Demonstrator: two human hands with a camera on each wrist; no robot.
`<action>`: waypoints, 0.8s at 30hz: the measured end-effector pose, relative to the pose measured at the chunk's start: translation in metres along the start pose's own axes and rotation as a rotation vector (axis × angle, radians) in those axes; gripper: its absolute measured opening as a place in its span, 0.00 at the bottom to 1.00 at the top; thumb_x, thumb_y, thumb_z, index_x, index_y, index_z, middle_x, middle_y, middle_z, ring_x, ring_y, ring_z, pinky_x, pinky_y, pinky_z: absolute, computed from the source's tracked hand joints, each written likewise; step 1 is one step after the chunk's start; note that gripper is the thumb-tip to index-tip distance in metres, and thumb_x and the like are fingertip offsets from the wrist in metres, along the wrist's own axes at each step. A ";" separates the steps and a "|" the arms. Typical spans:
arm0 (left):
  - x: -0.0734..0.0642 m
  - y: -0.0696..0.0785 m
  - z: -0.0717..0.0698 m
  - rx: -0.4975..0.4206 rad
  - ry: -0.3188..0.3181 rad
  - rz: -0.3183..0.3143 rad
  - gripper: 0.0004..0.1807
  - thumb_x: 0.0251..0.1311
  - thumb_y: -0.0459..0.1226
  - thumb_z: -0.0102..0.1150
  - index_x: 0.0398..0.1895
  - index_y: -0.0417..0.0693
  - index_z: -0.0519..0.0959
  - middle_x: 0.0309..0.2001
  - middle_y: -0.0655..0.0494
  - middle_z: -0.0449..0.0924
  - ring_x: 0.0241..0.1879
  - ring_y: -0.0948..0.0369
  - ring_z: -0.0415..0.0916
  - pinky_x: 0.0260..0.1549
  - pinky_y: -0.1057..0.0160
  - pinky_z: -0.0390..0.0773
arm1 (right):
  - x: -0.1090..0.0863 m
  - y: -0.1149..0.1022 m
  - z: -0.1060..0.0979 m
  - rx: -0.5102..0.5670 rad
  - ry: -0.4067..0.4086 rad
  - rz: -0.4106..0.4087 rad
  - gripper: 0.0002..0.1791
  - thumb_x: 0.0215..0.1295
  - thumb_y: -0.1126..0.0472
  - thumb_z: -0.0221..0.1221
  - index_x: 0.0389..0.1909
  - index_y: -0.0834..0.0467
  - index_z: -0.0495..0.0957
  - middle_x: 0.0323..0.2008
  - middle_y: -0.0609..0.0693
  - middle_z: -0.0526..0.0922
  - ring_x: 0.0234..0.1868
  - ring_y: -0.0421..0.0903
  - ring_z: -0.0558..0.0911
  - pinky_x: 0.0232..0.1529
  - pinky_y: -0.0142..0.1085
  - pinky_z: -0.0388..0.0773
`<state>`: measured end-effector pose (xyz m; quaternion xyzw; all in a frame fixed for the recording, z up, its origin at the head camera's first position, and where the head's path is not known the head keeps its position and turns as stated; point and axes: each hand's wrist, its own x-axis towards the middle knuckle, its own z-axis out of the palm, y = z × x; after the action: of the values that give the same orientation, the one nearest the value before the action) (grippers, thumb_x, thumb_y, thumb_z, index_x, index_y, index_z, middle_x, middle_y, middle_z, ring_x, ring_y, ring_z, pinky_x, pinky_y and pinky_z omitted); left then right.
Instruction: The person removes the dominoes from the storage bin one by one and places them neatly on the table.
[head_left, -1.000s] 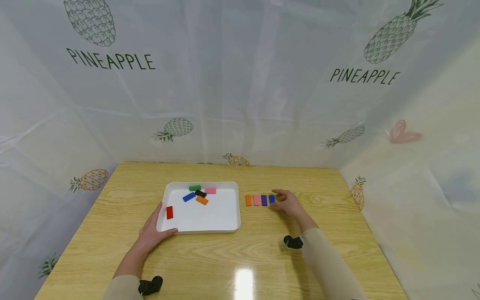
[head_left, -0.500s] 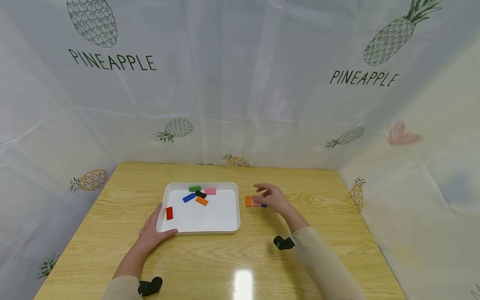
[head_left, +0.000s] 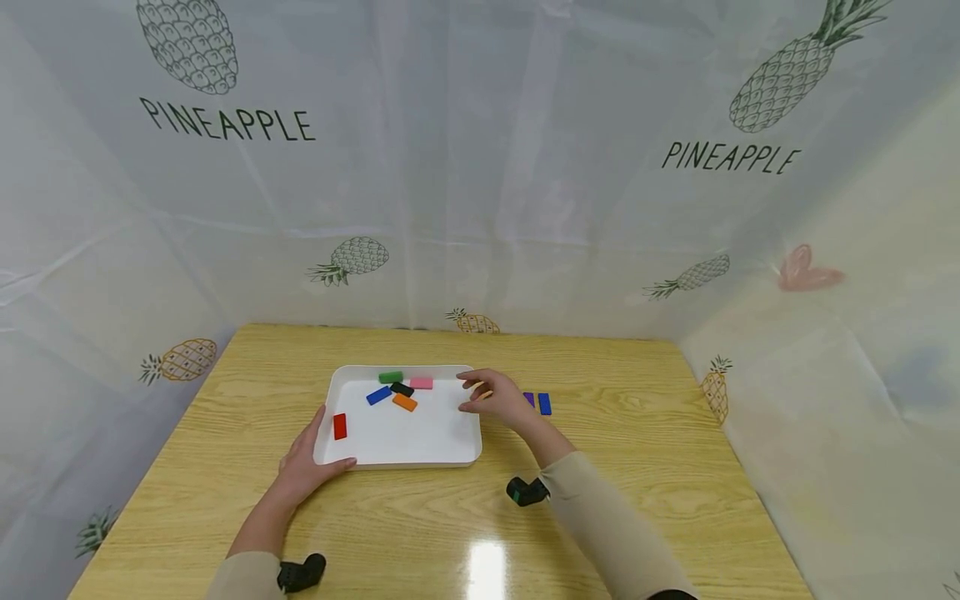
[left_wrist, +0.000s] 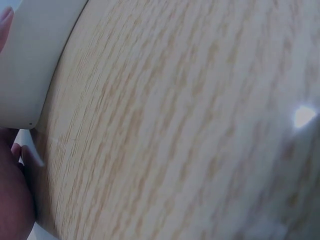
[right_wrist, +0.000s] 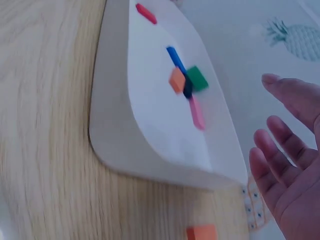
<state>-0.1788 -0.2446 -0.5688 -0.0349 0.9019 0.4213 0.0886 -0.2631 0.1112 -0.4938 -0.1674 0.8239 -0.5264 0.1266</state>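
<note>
A shallow white tray [head_left: 442,437] holds several small coloured blocks. Inside lie a red block [head_left: 340,426], a blue block [head_left: 378,396], a green block [head_left: 390,377], a black block [head_left: 402,389], an orange block [head_left: 405,402] and a pink block [head_left: 422,383]. My left hand [head_left: 306,465] grips the tray's near left corner, thumb along the front rim. Over the tray's right rim my right hand [head_left: 501,402] hovers, fingers loosely bent; the right wrist view shows it holding nothing. Beneath that hand, an orange block [right_wrist: 201,232] lies on the table beside the tray.
To the right of the tray a purple block [head_left: 530,398] and another blue block [head_left: 544,404] lie on the wooden table [head_left: 615,392]. A pineapple-print sheet [head_left: 510,183] hangs behind the table and along its sides.
My right hand has moved left from the row of loose blocks to the tray's right rim, uncovering the blue one and hiding the orange and pink ones. The left hand stays put.
</note>
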 end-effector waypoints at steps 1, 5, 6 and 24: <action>0.000 0.000 0.000 -0.001 0.000 -0.001 0.66 0.48 0.55 0.72 0.79 0.57 0.32 0.75 0.33 0.37 0.71 0.33 0.34 0.61 0.27 0.35 | 0.002 -0.001 0.004 -0.003 -0.007 -0.005 0.28 0.56 0.66 0.70 0.59 0.58 0.77 0.52 0.65 0.77 0.40 0.46 0.78 0.38 0.35 0.79; -0.001 0.001 -0.001 -0.007 -0.001 -0.005 0.66 0.48 0.56 0.72 0.79 0.56 0.33 0.75 0.33 0.37 0.72 0.33 0.34 0.61 0.28 0.35 | 0.010 -0.008 0.019 -0.001 -0.036 -0.008 0.28 0.57 0.66 0.70 0.60 0.59 0.77 0.52 0.64 0.77 0.42 0.47 0.78 0.40 0.36 0.79; -0.001 0.001 -0.001 -0.007 -0.001 -0.007 0.66 0.48 0.56 0.72 0.79 0.56 0.33 0.75 0.33 0.37 0.72 0.34 0.34 0.61 0.28 0.35 | 0.011 -0.009 0.022 -0.003 -0.041 -0.011 0.28 0.57 0.66 0.69 0.60 0.59 0.77 0.53 0.64 0.77 0.43 0.47 0.78 0.41 0.36 0.79; -0.002 0.005 -0.002 -0.012 0.013 0.004 0.66 0.48 0.55 0.72 0.79 0.54 0.34 0.75 0.33 0.38 0.71 0.34 0.35 0.61 0.28 0.35 | 0.054 -0.007 0.067 -0.079 -0.094 -0.012 0.29 0.55 0.63 0.71 0.60 0.58 0.77 0.56 0.50 0.79 0.53 0.51 0.75 0.50 0.36 0.75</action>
<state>-0.1774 -0.2435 -0.5635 -0.0362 0.9000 0.4265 0.0819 -0.2850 0.0309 -0.5170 -0.2016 0.8361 -0.4860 0.1556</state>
